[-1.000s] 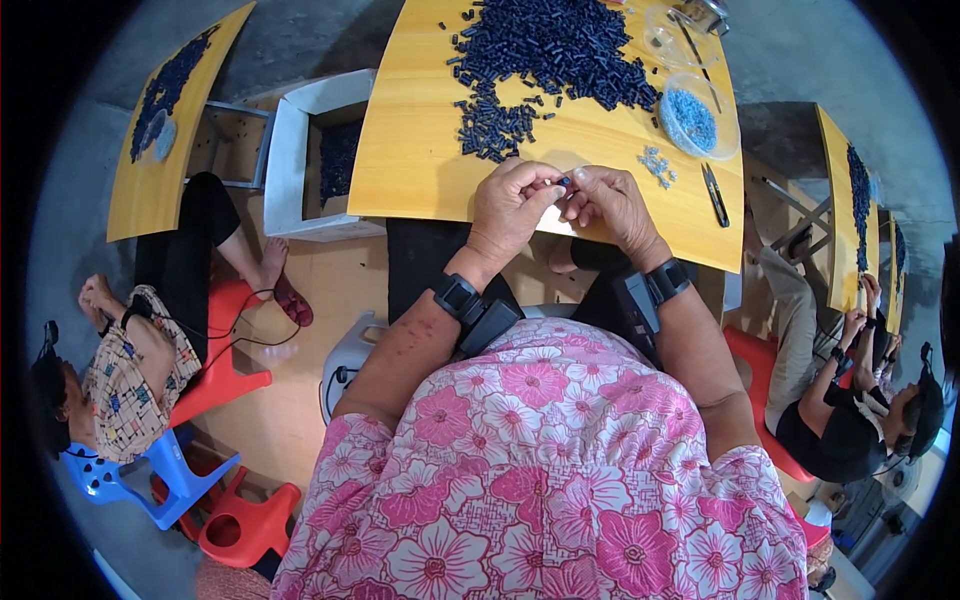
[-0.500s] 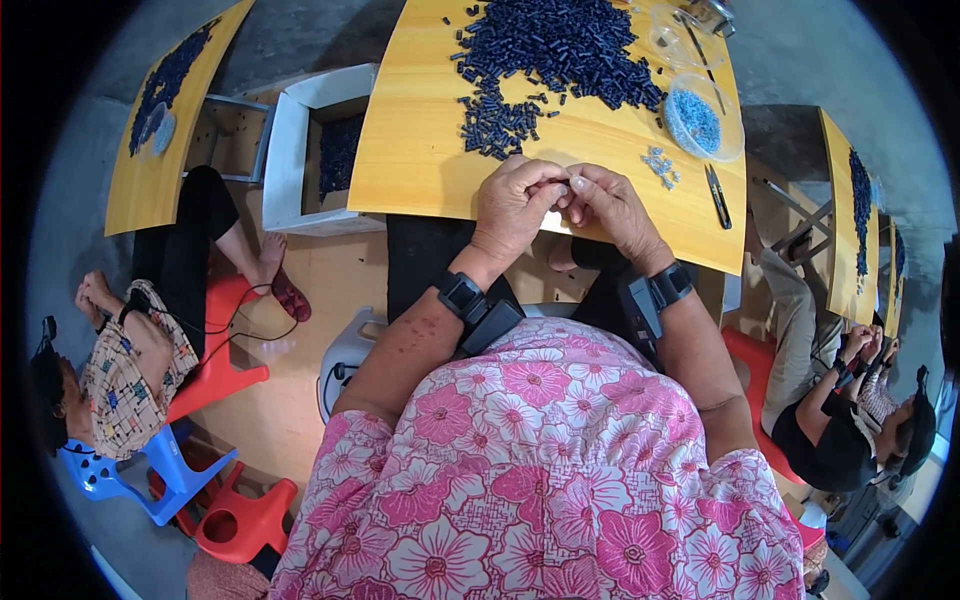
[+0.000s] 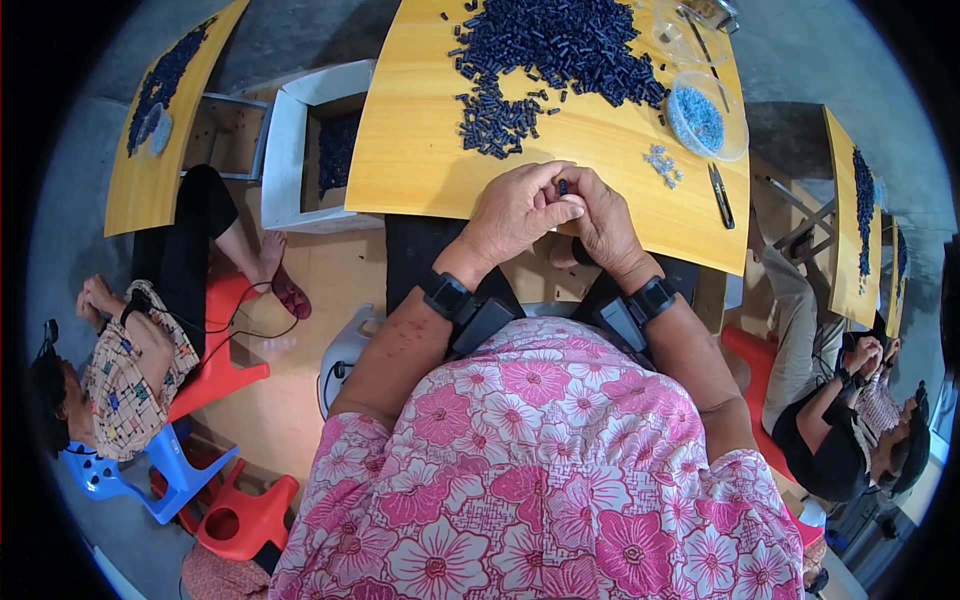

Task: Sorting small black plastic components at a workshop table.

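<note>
Over the table's near edge, my left hand (image 3: 512, 212) and my right hand (image 3: 606, 222) meet with fingers closed. A small dark blue cylindrical piece (image 3: 563, 187) shows between their fingertips, and both appear to grip it. The fingers hide most of the piece. Farther up the table lies a large heap of similar dark blue pieces (image 3: 545, 50), with a smaller cluster (image 3: 495, 125) nearer to my left hand. To the right of my hands are a little pile of clear bluish bits (image 3: 662, 165) and a clear round tub (image 3: 735, 150) holding light blue bits.
Black-handled thread snips (image 3: 721, 196) lie near the right edge of the yellow table (image 3: 410, 150). Left of the table stands a white box (image 3: 288, 150) with dark pieces inside. Other people sit at tables on both sides. Red stools (image 3: 240, 515) stand at lower left.
Both hands have shifted slightly, and the fingers have turned, so the end of the dark blue piece now shows. My forearms have drawn a little closer together.
</note>
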`<state>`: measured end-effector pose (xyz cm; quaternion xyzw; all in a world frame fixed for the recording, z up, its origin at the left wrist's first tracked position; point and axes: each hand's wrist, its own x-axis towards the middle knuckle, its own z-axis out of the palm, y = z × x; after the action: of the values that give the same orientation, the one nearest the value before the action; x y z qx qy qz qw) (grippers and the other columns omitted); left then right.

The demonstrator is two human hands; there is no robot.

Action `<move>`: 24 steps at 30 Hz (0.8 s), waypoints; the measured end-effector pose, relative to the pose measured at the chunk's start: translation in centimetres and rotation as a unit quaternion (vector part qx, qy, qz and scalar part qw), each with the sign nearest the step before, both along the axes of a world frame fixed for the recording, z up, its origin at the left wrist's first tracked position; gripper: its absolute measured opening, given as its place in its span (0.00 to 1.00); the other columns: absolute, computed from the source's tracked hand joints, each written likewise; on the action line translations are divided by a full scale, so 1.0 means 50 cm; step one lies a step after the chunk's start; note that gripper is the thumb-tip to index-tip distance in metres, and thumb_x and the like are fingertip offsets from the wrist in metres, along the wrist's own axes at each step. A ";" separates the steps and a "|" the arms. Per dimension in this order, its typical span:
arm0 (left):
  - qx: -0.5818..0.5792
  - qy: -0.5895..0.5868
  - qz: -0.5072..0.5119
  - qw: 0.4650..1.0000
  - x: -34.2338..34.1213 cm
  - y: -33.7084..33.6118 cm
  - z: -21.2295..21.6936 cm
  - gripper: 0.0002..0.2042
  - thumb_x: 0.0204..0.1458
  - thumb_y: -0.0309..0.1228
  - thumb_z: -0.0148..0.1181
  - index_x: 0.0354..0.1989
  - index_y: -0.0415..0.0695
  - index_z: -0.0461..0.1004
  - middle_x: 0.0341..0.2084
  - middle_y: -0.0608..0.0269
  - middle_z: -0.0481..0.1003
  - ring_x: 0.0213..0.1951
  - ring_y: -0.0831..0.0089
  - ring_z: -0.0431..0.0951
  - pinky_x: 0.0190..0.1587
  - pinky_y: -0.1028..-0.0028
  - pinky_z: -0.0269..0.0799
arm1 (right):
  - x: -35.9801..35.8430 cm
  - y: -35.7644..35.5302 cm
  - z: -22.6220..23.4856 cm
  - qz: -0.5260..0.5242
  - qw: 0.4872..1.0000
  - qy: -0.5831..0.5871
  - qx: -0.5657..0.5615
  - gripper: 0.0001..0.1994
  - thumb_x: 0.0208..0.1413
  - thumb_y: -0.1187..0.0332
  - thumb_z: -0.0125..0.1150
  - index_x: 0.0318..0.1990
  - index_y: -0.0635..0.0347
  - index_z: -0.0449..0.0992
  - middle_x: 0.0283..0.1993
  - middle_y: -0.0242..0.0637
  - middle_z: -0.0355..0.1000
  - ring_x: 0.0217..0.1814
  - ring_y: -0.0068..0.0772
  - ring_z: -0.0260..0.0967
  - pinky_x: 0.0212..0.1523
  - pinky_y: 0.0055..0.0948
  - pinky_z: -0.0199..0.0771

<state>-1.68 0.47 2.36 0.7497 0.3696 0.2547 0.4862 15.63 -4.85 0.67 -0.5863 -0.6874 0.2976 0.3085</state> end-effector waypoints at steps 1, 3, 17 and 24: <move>-0.002 0.001 0.000 1.000 -0.001 0.000 -0.003 0.23 0.51 0.35 0.69 0.54 0.37 0.75 0.28 0.64 0.72 0.28 0.78 0.72 0.34 0.76 0.71 | 0.000 -0.001 -0.003 0.000 1.000 0.001 -0.002 0.21 0.52 0.71 0.66 0.54 0.54 0.70 0.46 0.45 0.74 0.46 0.54 0.75 0.46 0.44 0.76; 0.007 -0.007 0.003 1.000 0.000 0.000 -0.007 0.22 0.52 0.43 0.67 0.51 0.43 0.77 0.28 0.59 0.75 0.28 0.68 0.76 0.34 0.69 0.73 | 0.001 -0.002 -0.009 0.000 1.000 0.021 0.002 0.24 0.52 0.68 0.68 0.57 0.54 0.68 0.47 0.48 0.75 0.48 0.56 0.75 0.45 0.45 0.76; 0.018 0.014 0.002 1.000 0.004 -0.005 -0.014 0.22 0.54 0.40 0.65 0.51 0.38 0.75 0.29 0.56 0.74 0.30 0.66 0.75 0.38 0.70 0.73 | -0.012 -0.003 -0.001 -0.014 0.999 0.034 0.013 0.14 0.59 0.68 0.58 0.52 0.58 0.71 0.41 0.51 0.76 0.43 0.58 0.75 0.42 0.46 0.75; 0.021 0.005 0.009 1.000 0.008 -0.007 -0.018 0.21 0.54 0.39 0.65 0.52 0.40 0.76 0.28 0.57 0.74 0.30 0.66 0.76 0.38 0.70 0.73 | -0.013 -0.005 -0.005 -0.030 0.999 0.037 -0.008 0.13 0.60 0.69 0.57 0.51 0.59 0.72 0.38 0.50 0.76 0.41 0.58 0.75 0.41 0.45 0.75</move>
<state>-1.30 0.11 1.44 0.7577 0.3730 0.2633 0.4662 14.96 -5.12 0.43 -0.5982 -0.6550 0.3150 0.3375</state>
